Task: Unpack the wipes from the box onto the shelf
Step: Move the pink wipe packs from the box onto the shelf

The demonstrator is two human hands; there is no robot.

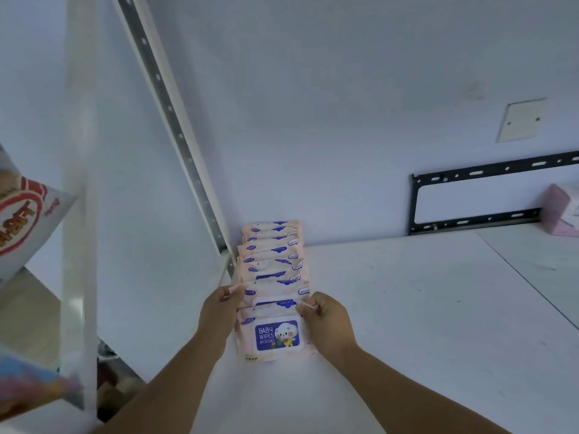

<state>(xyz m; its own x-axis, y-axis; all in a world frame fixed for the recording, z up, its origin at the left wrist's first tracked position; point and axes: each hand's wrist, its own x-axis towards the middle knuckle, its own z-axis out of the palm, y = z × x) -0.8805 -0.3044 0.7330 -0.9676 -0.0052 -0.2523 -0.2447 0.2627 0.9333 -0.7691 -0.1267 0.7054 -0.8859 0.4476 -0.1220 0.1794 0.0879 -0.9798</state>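
A row of several pink baby-wipes packs point(272, 255) leans one on another on the white shelf point(423, 308), running from the back wall toward me. The nearest pack point(275, 335) lies face up with a blue "BABY WIPES" lid. My left hand point(221, 308) pinches the left side seal of a pack just behind it, and my right hand point(327, 321) pinches that pack's right side seal. The pack they hold point(274, 297) sits in the row, second from the front. The box is out of view.
A slotted white upright point(175, 133) rises at the shelf's back left corner. A red-and-white bag point(22, 220) sits on the neighbouring shelf at left. A black wall bracket point(476, 198) and a pink box point(560, 211) stand at the far right.
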